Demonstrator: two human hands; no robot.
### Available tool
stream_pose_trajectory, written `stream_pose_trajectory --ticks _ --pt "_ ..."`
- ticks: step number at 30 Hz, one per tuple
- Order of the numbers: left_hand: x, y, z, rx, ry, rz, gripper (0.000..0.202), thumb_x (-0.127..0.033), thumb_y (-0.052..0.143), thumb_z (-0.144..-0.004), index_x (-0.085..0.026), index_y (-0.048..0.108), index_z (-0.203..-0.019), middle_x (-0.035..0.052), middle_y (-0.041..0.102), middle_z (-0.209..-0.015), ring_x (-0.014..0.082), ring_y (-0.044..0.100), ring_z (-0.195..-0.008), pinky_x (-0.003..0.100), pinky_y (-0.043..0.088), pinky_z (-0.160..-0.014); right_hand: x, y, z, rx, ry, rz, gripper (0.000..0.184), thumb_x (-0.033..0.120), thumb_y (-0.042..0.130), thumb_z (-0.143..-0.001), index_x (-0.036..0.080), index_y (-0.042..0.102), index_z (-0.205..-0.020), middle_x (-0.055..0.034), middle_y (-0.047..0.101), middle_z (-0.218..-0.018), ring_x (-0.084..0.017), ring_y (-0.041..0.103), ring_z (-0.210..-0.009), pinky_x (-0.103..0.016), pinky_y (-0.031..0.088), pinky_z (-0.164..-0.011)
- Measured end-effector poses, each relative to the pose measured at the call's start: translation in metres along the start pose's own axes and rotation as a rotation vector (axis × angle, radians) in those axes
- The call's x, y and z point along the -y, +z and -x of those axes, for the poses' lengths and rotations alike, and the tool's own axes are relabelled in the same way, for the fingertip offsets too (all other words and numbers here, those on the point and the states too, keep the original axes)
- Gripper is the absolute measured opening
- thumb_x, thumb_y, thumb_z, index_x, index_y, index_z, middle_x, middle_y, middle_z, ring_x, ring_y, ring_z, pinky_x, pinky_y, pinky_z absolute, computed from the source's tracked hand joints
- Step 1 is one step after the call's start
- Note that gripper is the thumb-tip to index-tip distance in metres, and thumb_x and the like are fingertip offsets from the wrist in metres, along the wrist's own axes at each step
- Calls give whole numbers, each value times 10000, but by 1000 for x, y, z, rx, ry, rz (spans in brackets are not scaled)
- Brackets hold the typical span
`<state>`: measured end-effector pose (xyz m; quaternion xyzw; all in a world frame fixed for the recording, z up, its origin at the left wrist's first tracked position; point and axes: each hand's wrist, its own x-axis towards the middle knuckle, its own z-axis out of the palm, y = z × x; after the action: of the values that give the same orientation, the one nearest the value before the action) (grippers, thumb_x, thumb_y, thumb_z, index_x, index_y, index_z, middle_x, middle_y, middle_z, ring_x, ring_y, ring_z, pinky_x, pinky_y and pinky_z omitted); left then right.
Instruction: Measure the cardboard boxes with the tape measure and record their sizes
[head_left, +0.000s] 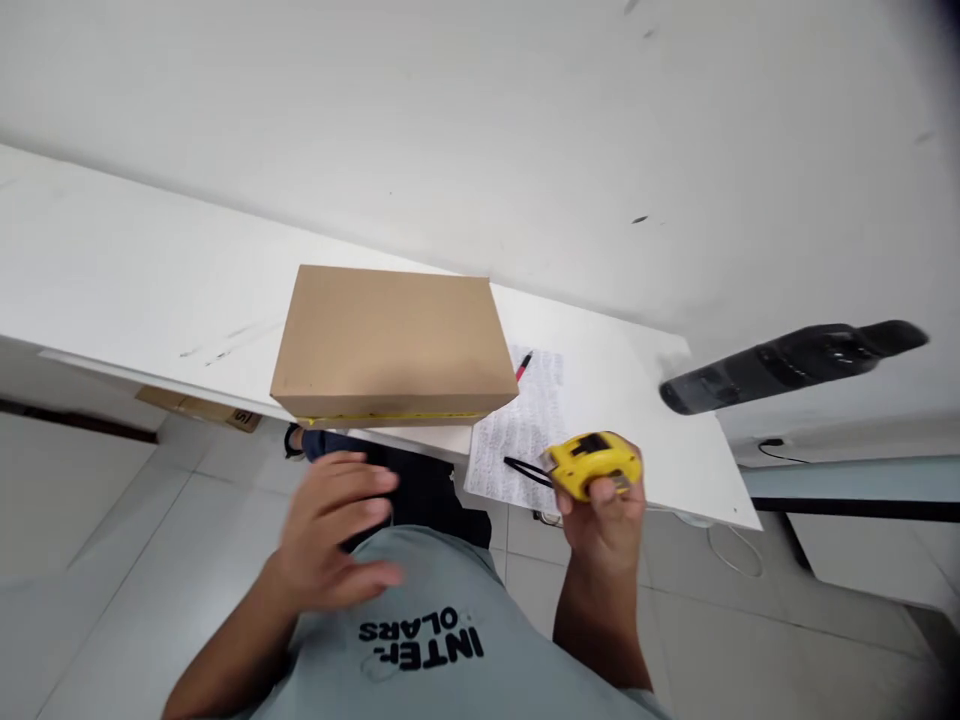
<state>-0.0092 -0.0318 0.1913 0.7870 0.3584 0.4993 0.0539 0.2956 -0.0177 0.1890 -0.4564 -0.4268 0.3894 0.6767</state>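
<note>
My right hand (611, 515) is closed around a yellow tape measure (594, 462), raised in front of the table's near edge. A black wrist strap (527, 470) hangs from its left side. My left hand (341, 530) is held in the air before my shirt, its fingers apart and slightly blurred, with nothing in it. Beyond it a closed brown cardboard box (397, 335) lies on the white table, with a yellow strip (390, 418) along its near lower edge. Right of the box is a printed sheet of paper (551, 400), and on it a red and black pen (523, 366), partly hidden by the box.
A tall black bottle (787, 365) stands on the right end of the white table (615, 350). The wall (420, 130) rises behind the table. Below the left side, a flattened piece of cardboard (199, 406) rests near the tiled floor (187, 560). A cable (739, 560) hangs at the right.
</note>
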Motion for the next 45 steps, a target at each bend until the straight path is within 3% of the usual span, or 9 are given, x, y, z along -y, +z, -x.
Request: stream_pose_trajectory --ticks 5,14,18,21,26,30,34,39,45 --pt "-6 38 -15 104 132 217 686 -568 649 -927 -272 443 -1511 101 752 -1080 188 740 -958 316 627 -812 -5 44 20 595 192 2 563 573 896 -669 338 750 -1159 -12 710 -834 -173 615 -603 -294 526 -501" --pt "-8 21 -12 203 238 -172 595 -498 722 -895 -159 558 -1355 88 802 -1033 222 767 -910 398 604 -873 -11 54 21 633 318 -30 503 400 872 -751 323 736 -1229 5 720 -859 -138 614 -638 -260 554 -584" --pt "-14 14 -21 272 252 -280 398 -274 646 -922 -217 595 -1313 35 798 -1127 191 765 -932 395 585 -918 -12 53 25 550 300 57 522 378 894 -710 303 735 -1201 -7 745 -934 -176 669 -738 -301 596 -658" --pt "4 -14 -23 285 217 -341 429 -173 657 -900 -269 618 -1316 4 754 -1265 177 756 -1010 397 548 -1016 -12 41 15 385 221 60 551 364 931 -669 307 712 -1171 -5 751 -932 -189 699 -753 -305 603 -664" --pt "80 -88 -7 -126 -198 -541 323 -264 681 -907 -322 713 -1223 -49 771 -1213 260 736 -1094 509 505 -1078 -13 3 -42 -3 -114 -13 511 398 951 -648 310 669 -1065 30 659 -879 -101 599 -654 -187 478 -524" --pt "123 -112 3 -374 -307 -689 253 -309 592 -960 -270 716 -1177 -26 774 -1185 278 721 -1135 538 553 -1022 -19 -9 -89 -180 -319 -39 551 489 915 -668 299 693 -1135 6 608 -982 -85 529 -662 -189 414 -499" --pt "121 -93 5 -430 -270 -551 237 -318 586 -975 -275 690 -1183 -34 744 -1246 257 679 -1215 518 521 -1070 -35 5 -104 -171 -295 10 596 541 870 -698 311 691 -1217 2 602 -969 -94 498 -648 -238 462 -562" --pt "97 -46 -3 -304 -226 -445 362 -452 532 -997 -237 677 -1250 66 723 -1309 282 645 -1263 542 392 -1168 -49 29 -93 -62 -161 66 603 512 839 -751 320 656 -1293 10 570 -894 -95 446 -604 -224 426 -531" --pt "86 -12 -9 -377 -350 -461 394 -490 546 -976 -259 655 -1276 90 715 -1334 278 548 -1402 538 189 -1280 -50 31 -86 -62 -144 77 609 532 800 -786 332 617 -1331 25 514 -850 -92 382 -571 -217 376 -496"
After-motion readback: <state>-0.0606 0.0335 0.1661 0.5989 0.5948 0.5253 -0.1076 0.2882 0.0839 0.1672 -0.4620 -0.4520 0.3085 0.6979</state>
